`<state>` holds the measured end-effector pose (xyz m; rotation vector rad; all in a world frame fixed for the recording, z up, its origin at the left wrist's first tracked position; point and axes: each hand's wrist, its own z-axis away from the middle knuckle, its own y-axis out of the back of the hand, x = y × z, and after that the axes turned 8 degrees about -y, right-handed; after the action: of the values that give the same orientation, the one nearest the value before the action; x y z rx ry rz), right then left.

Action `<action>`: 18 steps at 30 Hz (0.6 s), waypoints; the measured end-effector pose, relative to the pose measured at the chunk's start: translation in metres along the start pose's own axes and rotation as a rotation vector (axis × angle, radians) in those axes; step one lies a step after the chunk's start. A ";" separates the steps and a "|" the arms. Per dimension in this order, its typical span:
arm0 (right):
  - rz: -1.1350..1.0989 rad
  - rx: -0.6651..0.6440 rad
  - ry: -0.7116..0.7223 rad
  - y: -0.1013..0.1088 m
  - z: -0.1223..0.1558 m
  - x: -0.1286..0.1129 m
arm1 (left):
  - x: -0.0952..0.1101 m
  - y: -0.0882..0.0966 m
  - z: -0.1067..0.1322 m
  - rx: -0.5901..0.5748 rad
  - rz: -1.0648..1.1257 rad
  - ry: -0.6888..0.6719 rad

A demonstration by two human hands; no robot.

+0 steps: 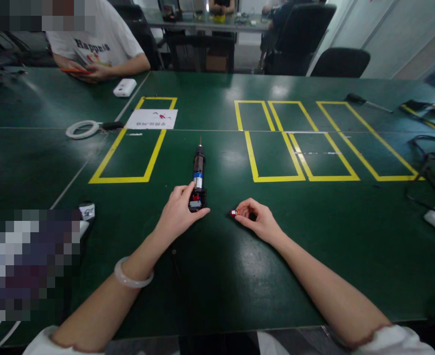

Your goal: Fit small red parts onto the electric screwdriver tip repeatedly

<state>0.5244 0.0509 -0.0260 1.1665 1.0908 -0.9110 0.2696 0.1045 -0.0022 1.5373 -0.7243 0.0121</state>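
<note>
In the head view, an electric screwdriver lies on the green table with its thin tip pointing away from me. It has a dark barrel, a blue and silver band, and a black base with red and grey parts. My left hand is closed around the near end, with the fingers at its left side and the thumb by the base. To the right, my right hand pinches a small red, white and orange piece just above or on the table; its kind is too small to make out.
Yellow tape rectangles mark the green table. A paper label, a white cable coil and a white case lie left. At right are a screwdriver and black cables. Another person sits opposite.
</note>
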 end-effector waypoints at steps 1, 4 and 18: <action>0.000 0.009 0.001 0.000 0.000 0.000 | 0.008 -0.005 -0.001 0.002 0.017 -0.018; 0.020 0.058 0.008 0.001 0.000 0.001 | 0.028 -0.018 -0.004 -0.001 0.058 -0.052; 0.205 0.185 0.059 0.001 -0.008 0.003 | 0.054 -0.035 -0.005 -0.010 0.114 -0.113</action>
<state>0.5250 0.0593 -0.0290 1.4381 0.9277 -0.8340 0.3302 0.0832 -0.0099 1.4944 -0.9002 0.0067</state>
